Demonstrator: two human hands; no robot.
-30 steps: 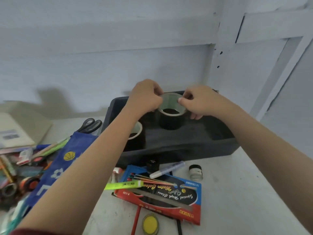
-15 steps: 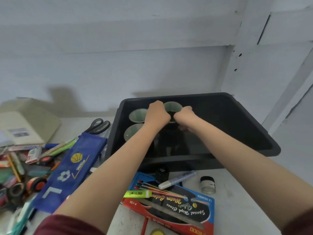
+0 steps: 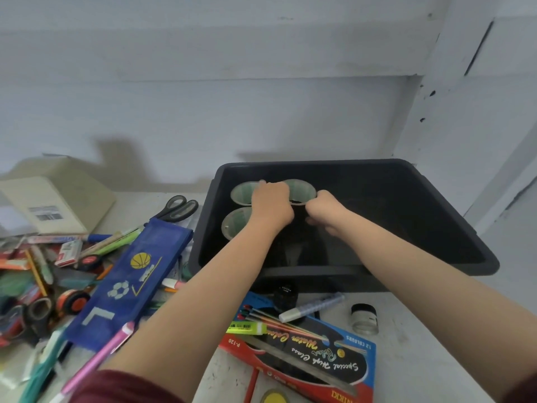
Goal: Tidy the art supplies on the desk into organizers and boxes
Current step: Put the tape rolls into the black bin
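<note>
A black plastic bin [image 3: 453,228] stands on the desk against the wall. Three pale green cups with black bodies sit in its left part: one at the back left [image 3: 242,193], one in front of it [image 3: 234,222], and a third cup [image 3: 300,190] beside them. My left hand [image 3: 271,206] and my right hand [image 3: 322,209] both reach into the bin, fingers curled at the near rim of the third cup, which stands low in the bin. Loose pens, tape rolls and a blue pencil case [image 3: 128,283] lie left of the bin.
Scissors [image 3: 177,207] lie by the bin's left wall. A beige box [image 3: 58,205] stands at the far left. In front of the bin are a watercolour box [image 3: 308,356] with brushes, a white marker [image 3: 312,306], a small jar [image 3: 364,318] and a black bottle [image 3: 286,296].
Both hands carried the third cup from above the bin's front down into the bin beside the other two. The camera tilted forward over the bin.
</note>
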